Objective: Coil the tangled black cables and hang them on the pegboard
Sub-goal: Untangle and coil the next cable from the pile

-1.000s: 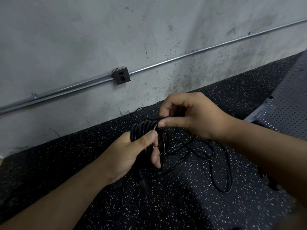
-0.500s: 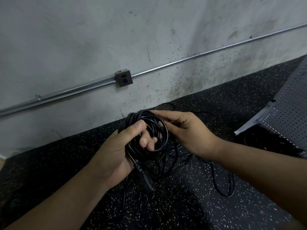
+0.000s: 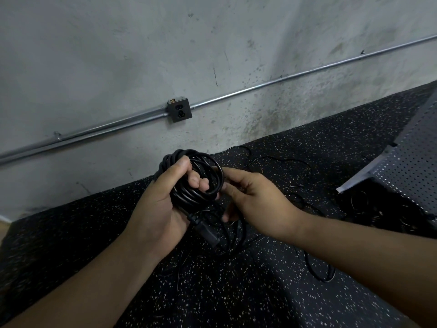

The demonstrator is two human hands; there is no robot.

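Observation:
A coiled black cable (image 3: pixel 198 192) of several loops sits in my left hand (image 3: pixel 163 204), whose thumb and fingers curl round the bundle. Its plug end (image 3: pixel 208 233) hangs down below the palm. My right hand (image 3: pixel 255 197) is at the coil's right side, with its fingertips touching the loops and its lower fingers curled near a loose strand. More thin black cable (image 3: pixel 314 268) trails loose on the speckled floor under and to the right of my hands. The grey pegboard (image 3: pixel 409 166) leans at the right edge.
A concrete wall stands behind, with a metal conduit (image 3: pixel 260 86) and a socket box (image 3: pixel 179 110) on it. The floor (image 3: pixel 212 292) is black speckled rubber. A dark pile of further cables (image 3: pixel 369 209) lies under the pegboard's lower edge.
My right hand came down from above the coil to its right side. The coil now shows as a round bundle in my left hand, with the plug hanging clear.

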